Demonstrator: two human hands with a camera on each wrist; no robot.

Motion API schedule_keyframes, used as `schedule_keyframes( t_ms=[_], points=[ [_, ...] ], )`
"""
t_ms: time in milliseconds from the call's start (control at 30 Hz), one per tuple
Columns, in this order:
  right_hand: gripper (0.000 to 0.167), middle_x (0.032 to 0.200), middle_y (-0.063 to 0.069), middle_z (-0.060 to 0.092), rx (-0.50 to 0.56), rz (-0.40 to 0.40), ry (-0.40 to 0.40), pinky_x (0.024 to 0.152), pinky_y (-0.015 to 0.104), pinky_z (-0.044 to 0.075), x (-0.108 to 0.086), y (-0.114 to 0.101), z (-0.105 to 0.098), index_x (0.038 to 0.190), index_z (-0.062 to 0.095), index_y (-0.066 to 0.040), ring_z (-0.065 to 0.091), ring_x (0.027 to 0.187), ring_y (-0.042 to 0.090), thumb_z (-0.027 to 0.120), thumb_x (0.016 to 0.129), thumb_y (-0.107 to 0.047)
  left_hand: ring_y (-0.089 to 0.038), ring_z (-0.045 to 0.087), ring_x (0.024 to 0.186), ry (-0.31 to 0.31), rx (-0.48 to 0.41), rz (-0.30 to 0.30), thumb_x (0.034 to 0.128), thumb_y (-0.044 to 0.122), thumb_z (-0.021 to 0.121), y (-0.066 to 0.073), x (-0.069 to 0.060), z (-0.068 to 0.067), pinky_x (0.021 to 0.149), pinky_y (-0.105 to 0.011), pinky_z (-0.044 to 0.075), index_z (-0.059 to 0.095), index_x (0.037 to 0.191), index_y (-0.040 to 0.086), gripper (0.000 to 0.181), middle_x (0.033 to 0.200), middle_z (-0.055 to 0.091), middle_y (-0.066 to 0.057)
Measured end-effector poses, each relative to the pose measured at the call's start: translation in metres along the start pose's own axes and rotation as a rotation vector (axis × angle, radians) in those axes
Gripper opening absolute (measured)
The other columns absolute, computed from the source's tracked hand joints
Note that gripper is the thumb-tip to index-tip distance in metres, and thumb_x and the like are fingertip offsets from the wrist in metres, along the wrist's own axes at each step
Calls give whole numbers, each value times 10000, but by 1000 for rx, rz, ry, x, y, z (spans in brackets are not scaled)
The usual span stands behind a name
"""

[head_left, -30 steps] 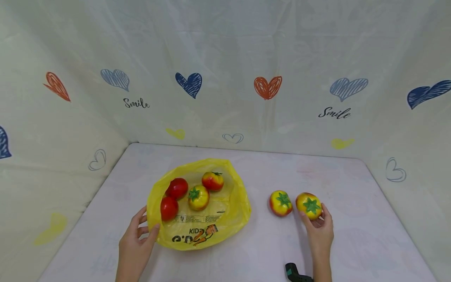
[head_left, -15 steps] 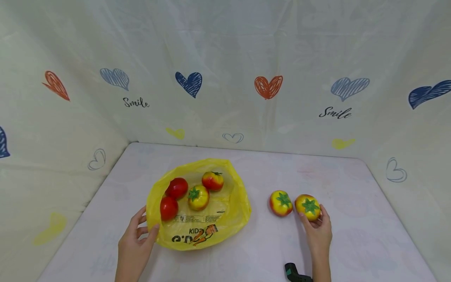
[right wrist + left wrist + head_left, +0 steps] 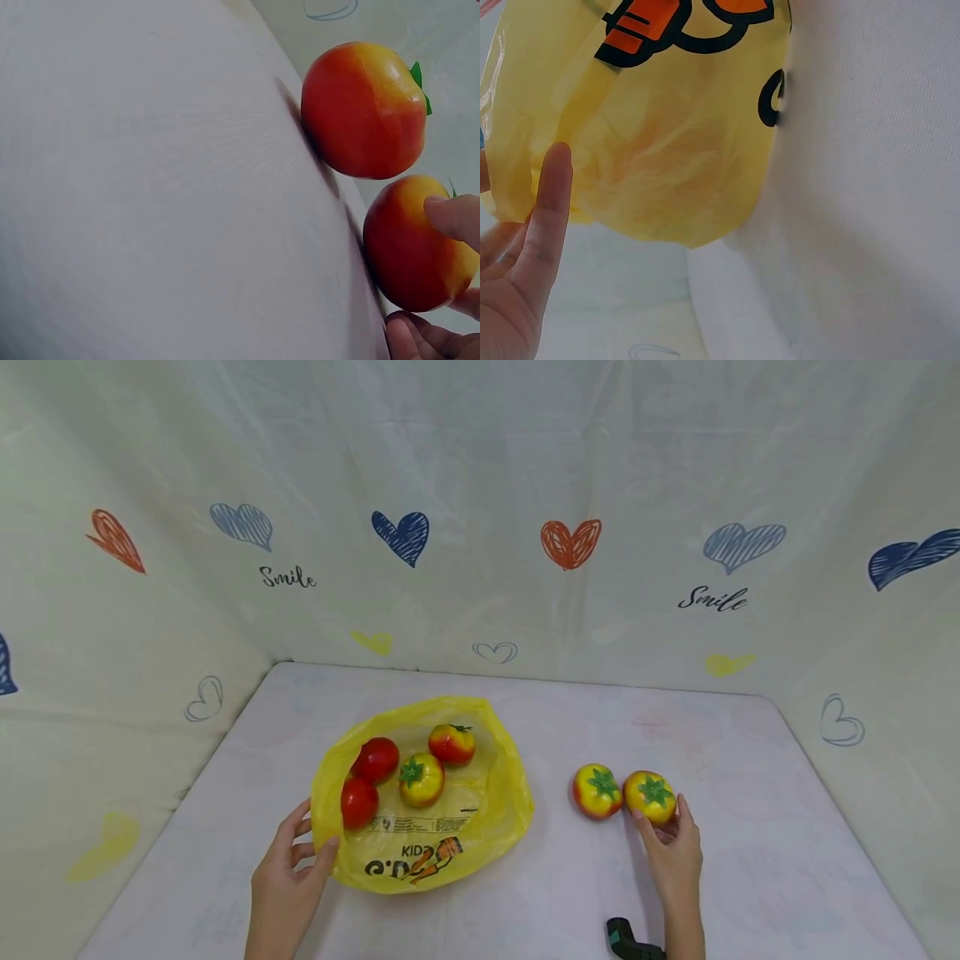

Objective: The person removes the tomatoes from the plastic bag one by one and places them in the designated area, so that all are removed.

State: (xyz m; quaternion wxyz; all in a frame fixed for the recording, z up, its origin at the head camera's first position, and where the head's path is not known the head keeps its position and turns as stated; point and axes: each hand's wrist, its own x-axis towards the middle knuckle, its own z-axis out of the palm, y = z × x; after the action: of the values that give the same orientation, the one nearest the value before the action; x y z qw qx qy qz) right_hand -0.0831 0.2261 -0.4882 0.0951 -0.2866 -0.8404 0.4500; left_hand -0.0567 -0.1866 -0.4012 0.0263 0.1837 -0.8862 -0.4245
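Note:
A yellow plastic bag lies with its mouth spread wide, and inside it are several red and red-yellow toy tomatoes. At the bag's left edge my left hand holds the rim between thumb and fingers; the left wrist view shows the thumb against the yellow film. My right hand has thumb and fingers around a yellow-red tomato on the table. Just left of it sits another tomato. In the right wrist view the held tomato is below the other one.
A black object with a green patch lies at the table's front edge, beside the right forearm. Pale curtains with printed hearts stand behind and at both sides of the white table.
The right hand and its tomato have shifted slightly left, towards the other loose tomato. My left hand and the bag have stayed nearly in place.

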Motion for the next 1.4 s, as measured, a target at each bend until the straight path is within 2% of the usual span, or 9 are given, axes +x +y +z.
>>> schedule_keyframes(
  t_ms=[67,100,467,633,767,933,1067,1200,1400],
  points=[
    [814,1301,294,361,-1,1,0,968,467,436,0,0,0,1485,124,-29,461,1104,367,552,906,-409,-284,574,976,-1,0,-1,906,192,593,0,0,0,738,-301,573,306,1434,102,608,1225,488,-189],
    [810,1306,294,358,2,2,-2,984,494,416,0,-1,0,1486,121,-27,455,1113,368,551,909,-399,-283,573,976,-1,-1,1,906,193,593,0,0,0,739,-301,573,306,1434,102,609,1226,487,-189],
    [801,1346,304,299,42,4,-31,1000,523,400,-2,-8,-7,1482,120,-22,427,1138,399,556,911,-375,-299,578,981,-1,2,2,904,181,594,0,1,0,757,-331,572,301,1435,93,613,1230,487,-200],
    [810,1389,322,213,22,-18,11,1021,581,349,-7,-19,-9,1463,165,10,322,1211,461,586,894,-383,-300,579,984,-2,7,-7,903,160,586,0,1,0,780,-358,568,295,1437,92,612,1234,486,-195],
    [755,1408,315,199,22,-92,85,1032,641,280,-15,-33,-9,1426,262,17,241,1269,490,633,871,-333,-301,577,986,-1,5,-16,904,155,581,1,2,1,787,-363,567,291,1438,88,611,1235,483,-196],
    [659,1381,286,254,93,-224,126,1033,651,263,-26,-50,-6,1363,360,27,260,1267,460,669,851,-249,-302,572,986,-6,-5,-9,904,161,588,1,2,0,781,-352,568,290,1439,87,617,1235,477,-204],
    [576,1349,245,313,148,-306,108,1026,636,287,-34,-59,-3,1309,414,15,319,1241,421,684,837,-176,-296,576,985,-8,-5,-4,904,163,588,2,1,-1,773,-336,570,296,1437,94,612,1229,484,-196],
    [542,1335,212,356,169,-345,68,1036,619,300,-39,-66,2,1282,445,-8,341,1254,387,696,826,-155,-297,579,987,-13,-10,1,905,164,587,3,0,-2,768,-331,571,297,1436,93,610,1228,483,-196],
    [551,1328,177,415,138,-394,6,1058,573,309,-50,-77,16,1287,471,-23,370,1271,342,713,814,-168,-299,581,989,-10,-12,-2,904,167,587,3,1,-2,759,-327,573,299,1437,95,610,1228,486,-196]
  ],
)
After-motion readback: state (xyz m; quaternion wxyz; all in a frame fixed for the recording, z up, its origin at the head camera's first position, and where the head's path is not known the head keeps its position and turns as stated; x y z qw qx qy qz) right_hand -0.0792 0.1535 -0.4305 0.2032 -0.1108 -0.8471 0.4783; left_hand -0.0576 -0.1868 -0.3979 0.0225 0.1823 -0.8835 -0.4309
